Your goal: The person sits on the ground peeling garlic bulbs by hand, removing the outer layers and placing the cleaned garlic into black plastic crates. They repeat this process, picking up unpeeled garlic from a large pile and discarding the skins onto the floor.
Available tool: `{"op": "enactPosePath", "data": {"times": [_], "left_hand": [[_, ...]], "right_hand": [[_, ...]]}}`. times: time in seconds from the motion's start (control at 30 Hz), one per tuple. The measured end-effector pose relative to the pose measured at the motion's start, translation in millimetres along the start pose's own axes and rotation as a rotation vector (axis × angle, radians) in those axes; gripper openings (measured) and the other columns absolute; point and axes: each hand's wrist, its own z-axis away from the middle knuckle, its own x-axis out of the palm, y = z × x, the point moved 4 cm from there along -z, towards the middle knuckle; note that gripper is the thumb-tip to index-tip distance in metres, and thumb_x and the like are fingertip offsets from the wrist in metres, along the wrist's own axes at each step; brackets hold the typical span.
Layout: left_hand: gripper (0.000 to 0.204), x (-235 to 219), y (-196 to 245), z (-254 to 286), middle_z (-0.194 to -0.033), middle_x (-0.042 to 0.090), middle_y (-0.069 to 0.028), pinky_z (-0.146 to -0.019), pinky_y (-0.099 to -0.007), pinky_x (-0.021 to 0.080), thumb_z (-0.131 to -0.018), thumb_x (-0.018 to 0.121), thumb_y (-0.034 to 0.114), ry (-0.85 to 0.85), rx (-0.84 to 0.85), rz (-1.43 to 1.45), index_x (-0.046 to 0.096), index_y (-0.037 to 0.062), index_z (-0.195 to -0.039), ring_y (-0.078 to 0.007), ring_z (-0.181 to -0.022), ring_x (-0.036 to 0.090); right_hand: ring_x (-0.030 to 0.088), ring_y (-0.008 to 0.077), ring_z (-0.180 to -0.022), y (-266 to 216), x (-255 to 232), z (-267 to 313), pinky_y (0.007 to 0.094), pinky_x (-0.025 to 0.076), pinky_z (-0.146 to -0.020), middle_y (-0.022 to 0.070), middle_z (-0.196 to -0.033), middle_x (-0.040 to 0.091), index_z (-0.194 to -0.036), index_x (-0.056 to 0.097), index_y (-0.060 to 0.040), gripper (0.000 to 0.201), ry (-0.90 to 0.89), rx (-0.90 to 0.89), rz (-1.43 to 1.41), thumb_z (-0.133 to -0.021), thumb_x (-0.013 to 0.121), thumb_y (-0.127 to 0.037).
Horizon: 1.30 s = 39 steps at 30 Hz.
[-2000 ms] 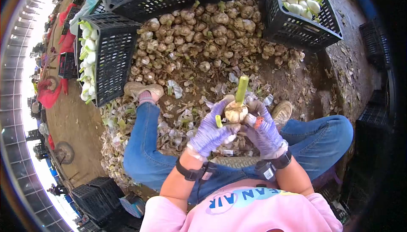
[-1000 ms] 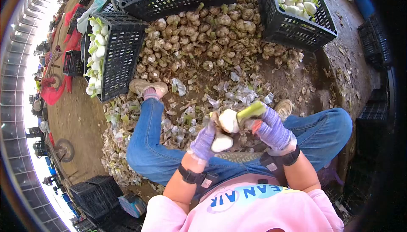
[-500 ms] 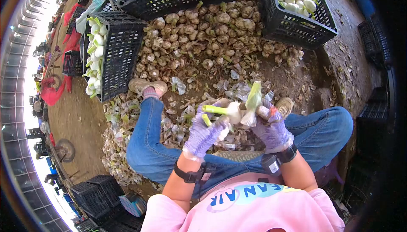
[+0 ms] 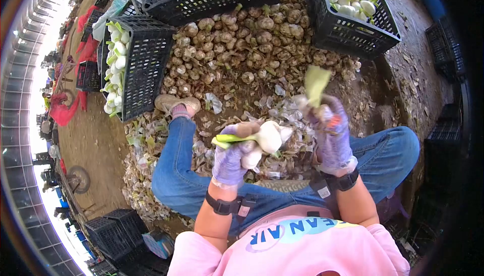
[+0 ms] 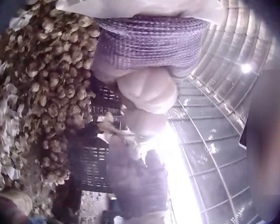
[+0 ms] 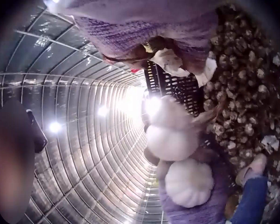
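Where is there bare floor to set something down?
The brown floor between the wheel and the peel litter looks mostly bare. Crowded: the garlic pile among the black crates, and the litter beneath the left hand and right hand.

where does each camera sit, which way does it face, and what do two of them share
Head: worn on the head, facing forward and down at left hand, right hand, garlic pile; jeans and pink shirt show.
Left wrist: on that wrist, looking past the left hand and a white bulb toward the right hand.
Right wrist: on that wrist, looking past the right hand toward the left hand's bulbs.
Shared: both wrist views show both hands, the garlic pile and ribbed roof.
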Motion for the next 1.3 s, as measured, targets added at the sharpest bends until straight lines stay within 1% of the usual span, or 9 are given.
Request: {"op": "enactPosePath", "data": {"times": [0.07, 0.13, 0.27, 0.37, 0.57, 0.7, 0.83, 1.03, 1.3], "left_hand": [[0.040, 1.8, -4.0, 1.7, -0.105, 0.060, -0.0110, -0.083, -0.0347, 0.050, -0.071, 0.073, 0.010, 0.020, 0.076, 0.072, 0.058, 0.0046, -0.107, -0.0217, -0.096, 0.058], [0.048, -3.0, -6.9, 2.4, -0.112, 0.057, -0.0125, -0.088, -0.0386, 0.048, -0.073, 0.070, 0.007, 0.155, 0.042, 0.319, 0.051, 0.0061, -0.117, -0.0239, -0.102, 0.057], [0.049, -10.3, -26.3, 6.8, -0.116, 0.054, -0.0134, -0.089, -0.0385, 0.048, -0.081, 0.063, 0.016, 0.237, -0.208, 0.546, 0.045, 0.0073, -0.125, -0.0252, -0.105, 0.055], [0.048, -5.9, -35.2, 6.6, -0.115, 0.055, -0.0150, -0.085, -0.0392, 0.050, -0.084, 0.058, 0.028, 0.143, -0.191, 0.446, 0.045, 0.0031, -0.123, -0.0281, -0.100, 0.057], [0.042, -6.6, -51.5, 0.7, -0.111, 0.058, -0.0111, -0.081, -0.0353, 0.052, -0.086, 0.057, 0.029, 0.217, -0.265, 0.357, 0.050, 0.0019, -0.118, -0.0229, -0.098, 0.059], [0.037, -7.6, -48.4, -1.3, -0.107, 0.060, -0.0132, -0.074, -0.0328, 0.056, -0.089, 0.055, 0.027, 0.315, -0.261, 0.494, 0.052, 0.0014, -0.116, -0.0222, -0.091, 0.062], [0.043, -8.8, -47.9, -1.4, -0.093, 0.063, -0.0126, -0.055, -0.0305, 0.057, -0.085, 0.057, 0.040, 0.234, -0.265, 0.398, 0.054, 0.0072, -0.113, -0.0224, -0.068, 0.064], [0.044, -3.9, -39.1, 0.6, -0.097, 0.062, -0.0125, -0.067, -0.0310, 0.055, -0.083, 0.060, 0.035, 0.256, -0.092, -0.034, 0.053, 0.0022, -0.112, -0.0207, -0.081, 0.063], [0.029, 1.1, -20.7, -7.1, -0.089, 0.061, -0.0071, -0.063, -0.0247, 0.051, -0.081, 0.065, 0.013, 0.207, -0.114, -0.151, 0.056, 0.0021, -0.106, -0.0144, -0.076, 0.060]], "right_hand": [[0.053, 0.0195, -0.106, -20.0, -7.4, 1.5, 0.0334, 0.043, -0.093, 0.0111, -0.114, 0.054, -0.120, 0.045, -0.0008, 0.036, 0.113, -0.330, -0.096, -0.089, 0.056, -0.015], [0.050, 0.0206, -0.111, -23.5, -3.3, 10.6, 0.0328, 0.040, -0.095, 0.0112, -0.118, 0.052, -0.125, 0.044, -0.0028, 0.050, 0.177, -0.295, -0.017, -0.082, 0.066, -0.016], [0.048, 0.0287, -0.113, -32.2, 27.2, 25.6, 0.0359, 0.039, -0.094, 0.0157, -0.119, 0.049, -0.125, 0.047, -0.0046, 0.056, -0.232, -0.526, 0.762, -0.077, 0.068, -0.024], [0.049, 0.0299, -0.109, -26.7, 41.4, 26.6, 0.0369, 0.041, -0.090, 0.0166, -0.115, 0.050, -0.120, 0.051, -0.0041, 0.049, -0.269, -0.589, 0.816, -0.077, 0.068, -0.020], [0.057, 0.0222, -0.083, -14.9, 38.0, 17.2, 0.0323, 0.046, -0.071, 0.0094, -0.087, 0.058, -0.099, 0.056, -0.0024, 0.028, -0.392, -0.241, 0.614, -0.077, 0.068, -0.014], [0.060, 0.0176, -0.084, -28.1, 24.9, 8.6, 0.0279, 0.054, -0.074, 0.0037, -0.082, 0.056, -0.101, 0.054, -0.0049, 0.024, -0.003, -0.019, -0.504, -0.079, 0.064, -0.004], [0.059, 0.0171, -0.090, -16.3, 5.2, -1.5, 0.0255, 0.051, -0.079, 0.0087, -0.106, 0.055, -0.112, 0.050, -0.0023, 0.036, 0.053, 0.046, -0.268, -0.080, 0.066, -0.007], [0.054, 0.0171, -0.098, -13.4, 25.7, 15.6, 0.0314, 0.044, -0.085, 0.0078, -0.103, 0.057, -0.121, 0.048, -0.0037, 0.057, -0.157, -0.344, 0.556, -0.073, 0.074, -0.023], [0.056, 0.0111, -0.078, 3.8, 18.5, 20.2, 0.0253, 0.047, -0.070, 0.0042, -0.084, 0.060, -0.093, 0.057, -0.0009, 0.020, -0.394, 0.153, 0.335, -0.080, 0.066, -0.013]]}}
